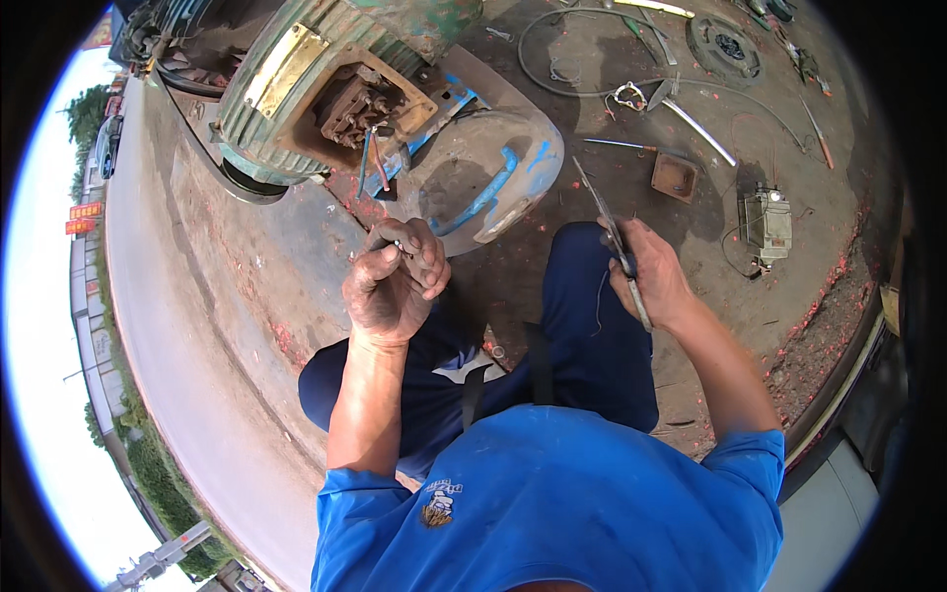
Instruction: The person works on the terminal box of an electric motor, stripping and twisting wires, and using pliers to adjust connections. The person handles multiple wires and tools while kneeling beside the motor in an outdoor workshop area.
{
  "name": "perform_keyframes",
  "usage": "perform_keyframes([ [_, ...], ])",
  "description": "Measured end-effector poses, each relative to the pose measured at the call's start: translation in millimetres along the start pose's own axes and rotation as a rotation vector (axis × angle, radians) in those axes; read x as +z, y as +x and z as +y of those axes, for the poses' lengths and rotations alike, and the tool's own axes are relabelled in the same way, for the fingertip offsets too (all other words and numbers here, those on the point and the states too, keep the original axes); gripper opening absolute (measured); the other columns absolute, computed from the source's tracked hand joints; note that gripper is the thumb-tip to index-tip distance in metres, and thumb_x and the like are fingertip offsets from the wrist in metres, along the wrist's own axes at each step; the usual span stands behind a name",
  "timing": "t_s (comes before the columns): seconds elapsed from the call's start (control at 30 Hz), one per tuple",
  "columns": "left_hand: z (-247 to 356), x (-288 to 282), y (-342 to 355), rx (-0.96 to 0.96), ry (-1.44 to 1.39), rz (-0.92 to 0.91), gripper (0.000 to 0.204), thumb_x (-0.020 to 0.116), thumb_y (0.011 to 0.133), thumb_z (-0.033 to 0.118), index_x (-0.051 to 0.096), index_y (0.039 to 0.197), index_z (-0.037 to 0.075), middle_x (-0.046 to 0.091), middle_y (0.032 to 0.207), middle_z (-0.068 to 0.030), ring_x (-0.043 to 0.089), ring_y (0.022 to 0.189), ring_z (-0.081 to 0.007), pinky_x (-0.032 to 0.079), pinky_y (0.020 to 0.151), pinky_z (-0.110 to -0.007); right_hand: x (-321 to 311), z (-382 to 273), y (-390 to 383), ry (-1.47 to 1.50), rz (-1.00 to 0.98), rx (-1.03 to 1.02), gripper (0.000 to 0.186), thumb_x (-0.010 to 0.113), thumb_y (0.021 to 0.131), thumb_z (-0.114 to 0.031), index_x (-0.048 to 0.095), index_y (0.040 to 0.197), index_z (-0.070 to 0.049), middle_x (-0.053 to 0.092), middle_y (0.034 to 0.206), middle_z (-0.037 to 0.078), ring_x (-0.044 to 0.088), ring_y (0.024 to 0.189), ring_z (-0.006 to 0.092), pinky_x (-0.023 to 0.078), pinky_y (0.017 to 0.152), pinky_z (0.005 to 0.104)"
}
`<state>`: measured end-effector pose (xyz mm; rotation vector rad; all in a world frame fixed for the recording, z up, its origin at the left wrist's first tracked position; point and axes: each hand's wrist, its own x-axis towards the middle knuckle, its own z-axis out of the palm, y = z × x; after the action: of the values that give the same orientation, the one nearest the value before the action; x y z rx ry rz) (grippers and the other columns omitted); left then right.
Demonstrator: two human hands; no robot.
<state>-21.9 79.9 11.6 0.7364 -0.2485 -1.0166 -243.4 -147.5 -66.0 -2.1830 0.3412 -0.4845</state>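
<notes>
My left hand [395,281] is raised palm up with curled fingers, a small shiny metal piece [399,244] pinched at the fingertips. My right hand [651,271] grips a long, slim metal tool [614,233]; its pointed end slants away to the upper left, and its exact kind is unclear. Beyond my left hand lies a green ribbed electric motor [258,123] with a brass-coloured plate [286,71]. Its square terminal box [419,102] is uncovered, showing rusty insides. Red and blue leads [373,158] hang from the box toward my left hand, apart from it.
A worn grey panel with blue paint [518,163] lies beside the motor. To the right are a rusty square cover [675,176], a hammer [698,131], a grey boxed instrument [767,227], a round metal disc [728,49] and a looped cable [525,59]. A road [163,286] runs along the left.
</notes>
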Motion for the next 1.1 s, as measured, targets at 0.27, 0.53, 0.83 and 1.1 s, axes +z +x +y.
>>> perform_keyframes([
  [0.27, -30.2, 31.5, 7.7, -0.071, 0.064, 0.086, 0.028, 0.058, 0.097, 0.029, 0.053, 0.089, 0.003, 0.048, 0.075, -0.0081, 0.044, 0.059, -0.0149, 0.037, 0.045, -0.024, 5.7, 118.1, -140.9, -0.39, 0.058, 0.887, 0.033, 0.065, 0.083, -0.019, 0.061, 0.112, -0.005, 0.068, 0.08, 0.022, 0.067, 0.081, 0.0417, 0.053, 0.073, 0.0512],
  [0.53, -36.4, 70.2, 3.8, -0.216, 0.379, 0.153, 0.027, 0.051, 0.103, 0.027, 0.059, 0.103, 0.001, 0.035, 0.062, 0.0013, 0.028, 0.048, -0.0084, 0.027, 0.041, -0.021, 67.5, 154.9, -219.6, -0.41, -0.247, 1.134, 0.048, 0.069, 0.081, -0.032, 0.057, 0.121, -0.008, 0.069, 0.1, 0.02, 0.067, 0.095, 0.038, 0.053, 0.082, 0.0485],
  [0.83, -22.3, 106.2, 3.5, -0.148, 0.579, 0.097, 0.031, 0.057, 0.093, 0.01, 0.057, 0.118, -0.008, 0.055, 0.072, -0.0094, 0.04, 0.048, -0.0074, 0.031, 0.04, -0.018, 87.7, 172.8, -237.0, -0.471, -0.181, 0.903, 0.054, 0.068, 0.082, -0.028, 0.052, 0.128, -0.005, 0.065, 0.111, 0.021, 0.061, 0.103, 0.0372, 0.052, 0.087, 0.0464],
  [1.1, -48.1, 95.7, 33.6, -0.253, 0.635, -0.094, 0.032, 0.043, 0.08, -0.005, 0.063, 0.105, -0.01, 0.06, 0.075, -0.0123, 0.044, 0.052, -0.0066, 0.032, 0.045, -0.018, 54.6, 177.5, -196.9, -0.59, -0.555, 0.853, 0.024, 0.058, 0.084, -0.016, 0.062, 0.104, -0.005, 0.068, 0.097, 0.019, 0.067, 0.089, 0.0381, 0.055, 0.079, 0.0482],
])
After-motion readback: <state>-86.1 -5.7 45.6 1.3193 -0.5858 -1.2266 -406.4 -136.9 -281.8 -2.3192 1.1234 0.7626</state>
